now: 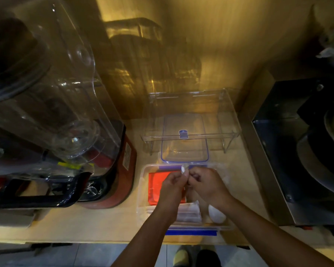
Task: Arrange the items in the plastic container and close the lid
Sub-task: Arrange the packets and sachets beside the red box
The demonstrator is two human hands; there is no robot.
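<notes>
Both hands, left hand (173,183) and right hand (204,185), pinch a small white item (183,169) over the open plastic container (143,189), still arranging; next, the lid (184,139) beyond needs fetching.

Both bare forearms reached in from the 6 o'clock edge and converged toward the centre, the left arm rising from about 7 o'clock and the right arm from about 5 o'clock. The left hand (172,182) was curled, knuckles up, its thumb and fingertips pinched together at 12 o'clock on something small and pale. The right hand (204,183) sat just beside it at 3 o'clock, fingers bent inward and touching the left fingertips.
</notes>
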